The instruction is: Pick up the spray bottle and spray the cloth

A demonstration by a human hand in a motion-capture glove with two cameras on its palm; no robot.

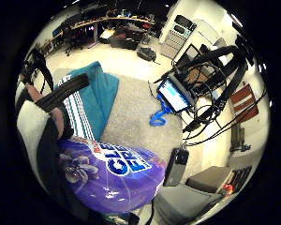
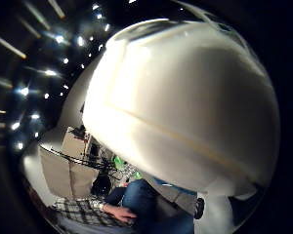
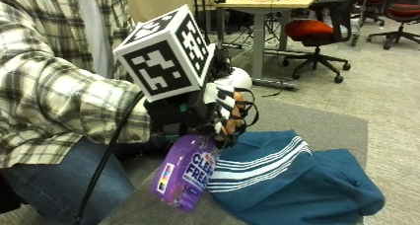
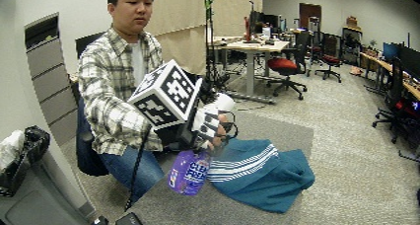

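Grey table (image 3: 308,121); teal striped cloth (image 3: 289,180) on it.

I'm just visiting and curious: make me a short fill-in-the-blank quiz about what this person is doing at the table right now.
1. The gloved right hand holds a spray bottle whose plastic is ____.
2. The teal cloth on the grey table has stripes coloured ____.
3. The bottle is lifted off the table and hangs ____ the hand.

Missing words: purple; white; below
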